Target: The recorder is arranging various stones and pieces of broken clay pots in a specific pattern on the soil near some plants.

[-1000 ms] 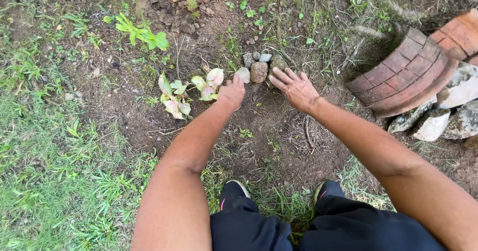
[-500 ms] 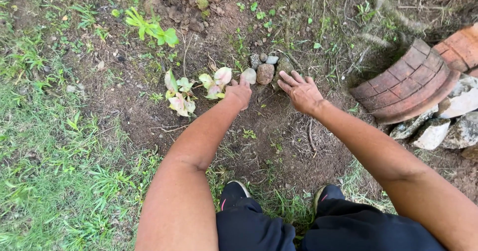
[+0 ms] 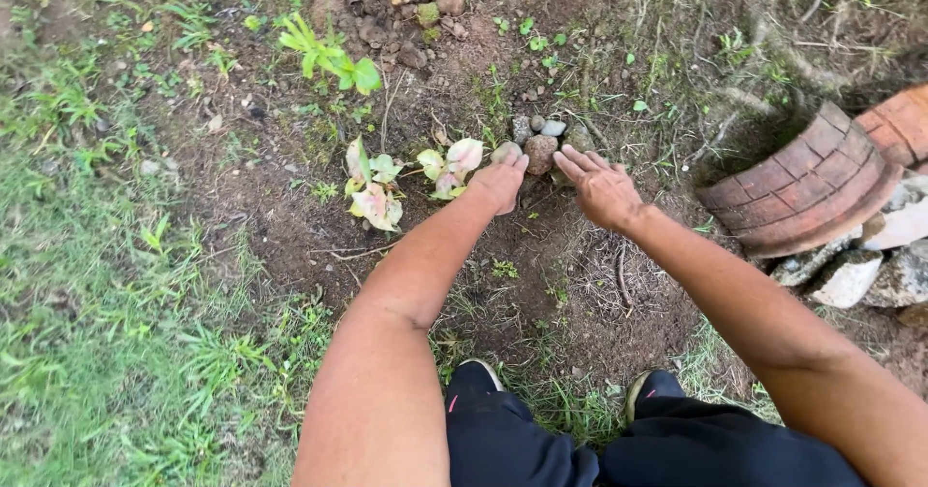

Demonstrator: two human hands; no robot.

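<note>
Since a second ago our left hand (image 3: 499, 182) has slid forward to the small stones (image 3: 539, 143), its fingertips now touching the brown one; we cannot tell how its fingers close. Our right hand (image 3: 601, 187), fingers spread and holding nothing, has crept closer at their 5 o'clock. We judge the stones are being set in place. We count about five stones, two pale-leaved plants (image 3: 372, 187) at 9 o'clock, and two clay pots (image 3: 807, 186) at 3 o'clock.

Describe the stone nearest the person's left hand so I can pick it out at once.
Start at the curved brick edging on the right, then move left across bare soil to a small cluster of stones. The one you want is the brownish round stone, just beyond the left hand. It is larger and darker than the pale grey pebbles behind it.
</note>
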